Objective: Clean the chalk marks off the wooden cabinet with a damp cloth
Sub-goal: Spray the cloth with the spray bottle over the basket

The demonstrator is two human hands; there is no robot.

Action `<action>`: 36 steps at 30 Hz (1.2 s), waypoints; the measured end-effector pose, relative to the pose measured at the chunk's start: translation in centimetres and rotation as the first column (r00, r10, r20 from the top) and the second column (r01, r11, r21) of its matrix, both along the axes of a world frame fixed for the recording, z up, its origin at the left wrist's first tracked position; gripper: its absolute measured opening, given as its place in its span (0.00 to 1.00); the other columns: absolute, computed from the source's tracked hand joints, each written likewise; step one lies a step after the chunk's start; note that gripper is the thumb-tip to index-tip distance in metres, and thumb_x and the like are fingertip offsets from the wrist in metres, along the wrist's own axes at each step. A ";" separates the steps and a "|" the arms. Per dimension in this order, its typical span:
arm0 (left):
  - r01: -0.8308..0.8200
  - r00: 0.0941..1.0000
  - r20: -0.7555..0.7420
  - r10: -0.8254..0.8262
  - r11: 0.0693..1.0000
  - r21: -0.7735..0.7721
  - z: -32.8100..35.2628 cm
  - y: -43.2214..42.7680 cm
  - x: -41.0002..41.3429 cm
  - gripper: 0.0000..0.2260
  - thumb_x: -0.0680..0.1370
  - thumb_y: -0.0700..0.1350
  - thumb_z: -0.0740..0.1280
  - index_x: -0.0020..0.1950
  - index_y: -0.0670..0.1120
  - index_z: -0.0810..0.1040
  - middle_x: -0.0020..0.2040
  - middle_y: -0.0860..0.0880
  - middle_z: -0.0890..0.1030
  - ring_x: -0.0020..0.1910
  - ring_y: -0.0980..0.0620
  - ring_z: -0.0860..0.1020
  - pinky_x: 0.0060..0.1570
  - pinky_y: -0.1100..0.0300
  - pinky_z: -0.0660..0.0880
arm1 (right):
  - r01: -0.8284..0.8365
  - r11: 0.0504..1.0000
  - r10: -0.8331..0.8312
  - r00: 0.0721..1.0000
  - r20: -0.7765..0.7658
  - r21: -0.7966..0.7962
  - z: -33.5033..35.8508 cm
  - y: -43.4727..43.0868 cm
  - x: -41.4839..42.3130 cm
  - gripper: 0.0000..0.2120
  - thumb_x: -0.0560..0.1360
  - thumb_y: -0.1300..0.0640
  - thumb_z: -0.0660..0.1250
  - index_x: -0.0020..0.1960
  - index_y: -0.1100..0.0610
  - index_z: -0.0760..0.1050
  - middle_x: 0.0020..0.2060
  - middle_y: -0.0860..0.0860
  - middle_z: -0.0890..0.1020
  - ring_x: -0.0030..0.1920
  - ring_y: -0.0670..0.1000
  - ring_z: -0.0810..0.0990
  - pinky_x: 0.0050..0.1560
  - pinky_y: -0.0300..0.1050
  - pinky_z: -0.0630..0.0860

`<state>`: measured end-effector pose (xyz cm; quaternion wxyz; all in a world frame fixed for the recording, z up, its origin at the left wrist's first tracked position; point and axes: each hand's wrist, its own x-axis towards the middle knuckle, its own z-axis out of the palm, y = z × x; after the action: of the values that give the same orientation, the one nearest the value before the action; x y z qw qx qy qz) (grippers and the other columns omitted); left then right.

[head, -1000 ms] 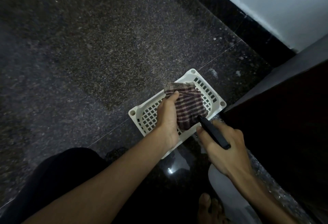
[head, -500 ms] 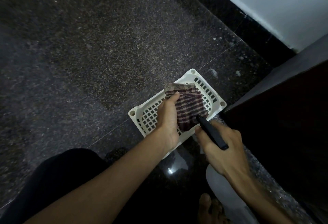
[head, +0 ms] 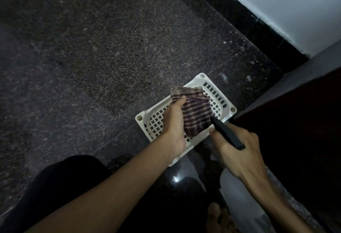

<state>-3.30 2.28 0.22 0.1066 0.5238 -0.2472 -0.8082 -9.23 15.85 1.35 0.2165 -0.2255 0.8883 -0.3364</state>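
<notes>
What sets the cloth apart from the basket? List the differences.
The cloth is dark, checked and soft, folded in the left hand; the basket is white, rigid plastic with a grid of holes. The cloth is held up above the basket, while the basket sits on the floor. The cloth is smaller than the basket. Both lie beside the dark cabinet.

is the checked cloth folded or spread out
Folded: the dark checked cloth is a compact layered pad gripped in the left hand, held above the white plastic basket.

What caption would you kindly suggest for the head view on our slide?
Left hand holds a checked cloth over a white basket; right hand grips a black object.
</notes>
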 end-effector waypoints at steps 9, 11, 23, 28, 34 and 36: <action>-0.012 1.000 -0.014 0.012 1.000 0.002 0.2 -0.3 0.3 0.15 0.81 0.54 0.64 0.60 0.47 0.81 0.52 0.48 0.86 0.49 0.51 0.83 0.40 0.59 0.76 | -0.016 1.000 0.016 0.999 -0.028 -0.005 -0.3 0.1 0.9 0.21 0.74 0.53 0.70 0.29 0.64 0.68 0.23 0.57 0.74 0.24 0.51 0.72 0.25 0.45 0.65; -0.014 1.000 -0.014 0.014 1.000 -0.002 0.1 -0.3 0.3 0.15 0.81 0.54 0.64 0.61 0.47 0.81 0.52 0.48 0.86 0.50 0.51 0.83 0.41 0.59 0.76 | -0.027 1.000 0.027 1.000 -0.008 -0.010 -0.4 0.1 1.2 0.21 0.74 0.54 0.70 0.29 0.65 0.68 0.23 0.58 0.74 0.23 0.51 0.71 0.25 0.44 0.64; 0.013 1.000 -0.009 -0.014 1.000 -0.013 0.0 -0.4 0.4 0.15 0.81 0.54 0.63 0.60 0.48 0.81 0.54 0.47 0.86 0.51 0.49 0.83 0.42 0.57 0.76 | -0.098 0.994 0.098 0.995 -0.007 -0.050 -0.7 0.0 2.2 0.21 0.74 0.47 0.67 0.30 0.61 0.73 0.23 0.54 0.78 0.26 0.51 0.77 0.33 0.52 0.72; -0.002 1.000 -0.010 0.001 1.000 -0.018 -0.2 -0.3 0.4 0.14 0.81 0.53 0.64 0.60 0.48 0.81 0.54 0.47 0.85 0.51 0.49 0.83 0.43 0.57 0.77 | -0.025 0.998 0.028 0.999 0.040 -0.053 -0.7 -0.1 2.2 0.22 0.72 0.47 0.67 0.29 0.63 0.71 0.23 0.56 0.77 0.26 0.55 0.78 0.27 0.54 0.75; -0.005 1.000 -0.005 0.005 1.000 -0.012 0.1 -0.3 0.5 0.15 0.81 0.53 0.63 0.62 0.47 0.81 0.54 0.47 0.85 0.52 0.49 0.83 0.41 0.58 0.77 | -0.034 0.999 0.034 0.999 -0.005 -0.037 -0.2 -0.1 1.8 0.20 0.75 0.49 0.69 0.30 0.60 0.71 0.23 0.55 0.76 0.25 0.53 0.76 0.29 0.53 0.71; -0.005 1.000 -0.004 0.005 1.000 -0.015 0.1 -0.3 0.5 0.14 0.81 0.53 0.63 0.61 0.47 0.80 0.54 0.47 0.85 0.51 0.49 0.83 0.41 0.58 0.76 | -0.038 0.998 0.037 0.999 -0.032 -0.049 0.2 -0.1 1.5 0.19 0.75 0.51 0.69 0.31 0.61 0.71 0.23 0.55 0.76 0.26 0.53 0.75 0.29 0.51 0.70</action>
<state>-2.75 1.98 0.37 0.1128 0.5220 -0.2517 -0.8071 -7.71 15.73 1.52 0.2034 -0.2527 0.8786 -0.3505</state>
